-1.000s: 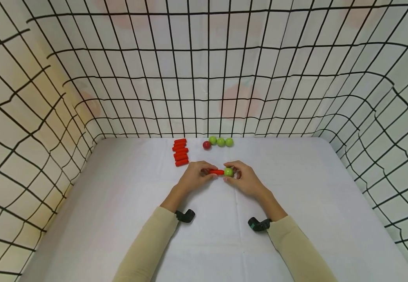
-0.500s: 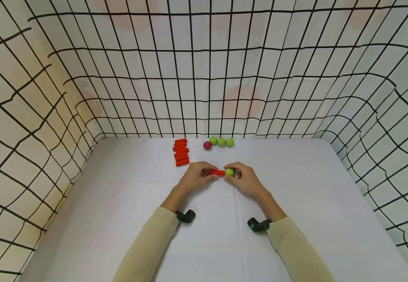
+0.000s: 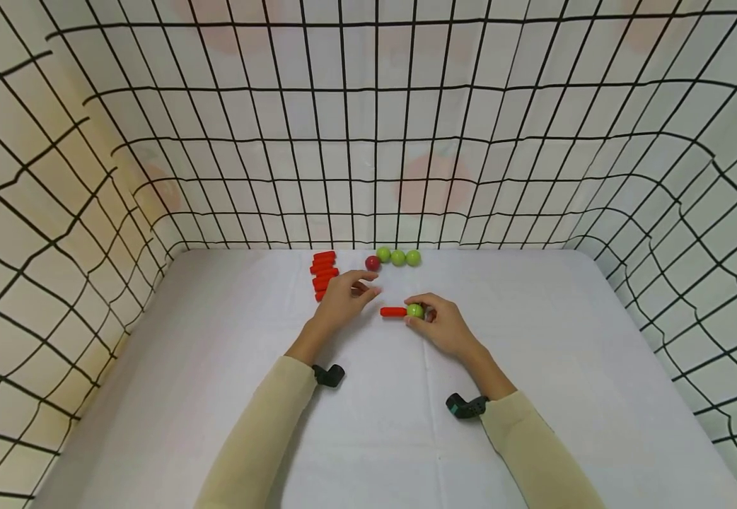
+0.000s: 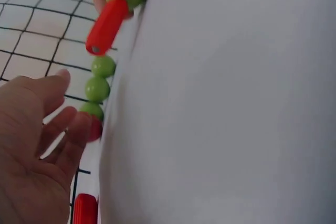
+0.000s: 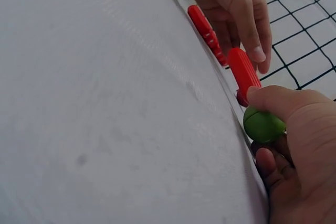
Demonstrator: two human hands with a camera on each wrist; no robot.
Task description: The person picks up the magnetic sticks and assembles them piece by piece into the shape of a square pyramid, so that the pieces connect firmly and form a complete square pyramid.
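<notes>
Fingers of the right hand (image 3: 443, 325): curled, pinching a glossy light-green ball (image 3: 415, 311) between thumb and fingertips, the thumb lying where the ball meets a ribbed red cylinder (image 3: 393, 312). Cylinder: end to end with the ball, jutting leftward beyond the grip, its free end toward the left hand (image 3: 341, 302).

Left-hand fingers: loosely bent, thumb and fingertips parted, holding nothing; tips just beyond the cylinder's free end and to its left — near, yet apart from it.

Also on the white cloth-covered table (image 3: 375, 452): a column of loose red cylinders (image 3: 322, 270) laid side by side, partly hidden behind the left hand; one dark-red ball (image 3: 373, 263); three light-green balls (image 3: 398, 257) close beside it, near the black wire grid (image 3: 375, 89).

Worn: beige sleeves (image 3: 537, 452) on both arms — a black wrist camera (image 3: 467, 406) at each cuff.
</notes>
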